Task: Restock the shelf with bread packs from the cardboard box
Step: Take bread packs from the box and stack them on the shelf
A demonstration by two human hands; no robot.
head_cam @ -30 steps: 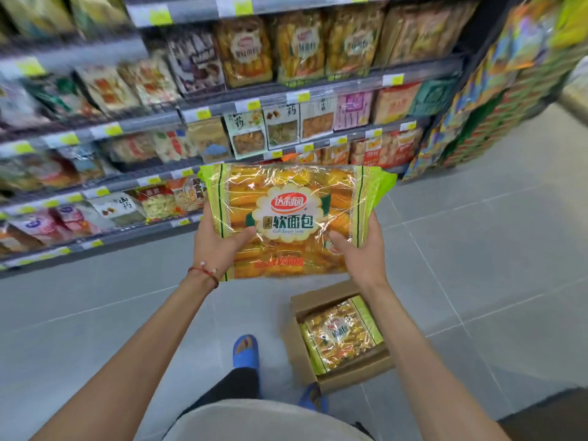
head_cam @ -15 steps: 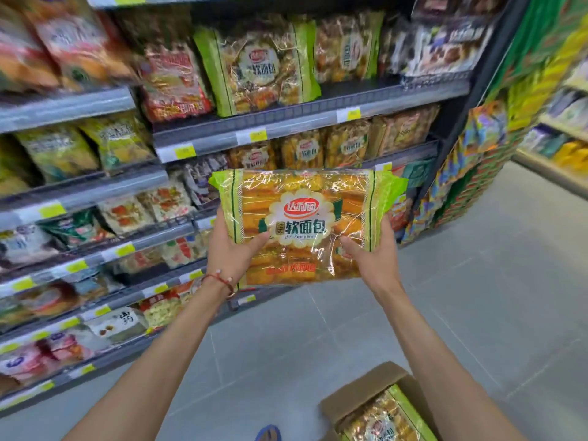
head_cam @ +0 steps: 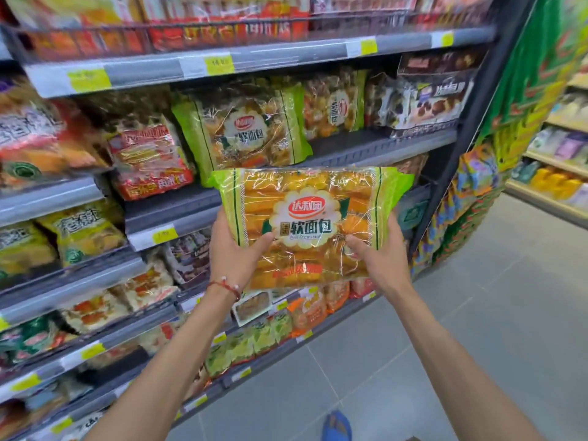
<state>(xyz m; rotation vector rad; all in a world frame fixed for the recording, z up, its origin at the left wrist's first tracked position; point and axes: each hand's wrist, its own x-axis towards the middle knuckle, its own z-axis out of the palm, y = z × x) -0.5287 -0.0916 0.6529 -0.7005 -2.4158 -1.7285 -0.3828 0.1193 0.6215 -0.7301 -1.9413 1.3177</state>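
Observation:
I hold a green-edged clear bread pack with a red logo in front of the shelf, face toward me. My left hand grips its lower left edge, and my right hand grips its lower right. Just above it, on the grey shelf, stand matching bread packs, with a bare stretch of shelf to their right. The cardboard box is out of view.
Shelves of packaged snacks fill the left and top of the view. A stacked display of green and yellow packs stands at the shelf's right end. Grey tiled floor lies to the right; my blue sandal shows below.
The view has tilted up from the floor to the shelf, and the cardboard box has dropped out of sight. Both hands have raised the bread pack toward the shelf with matching packs.

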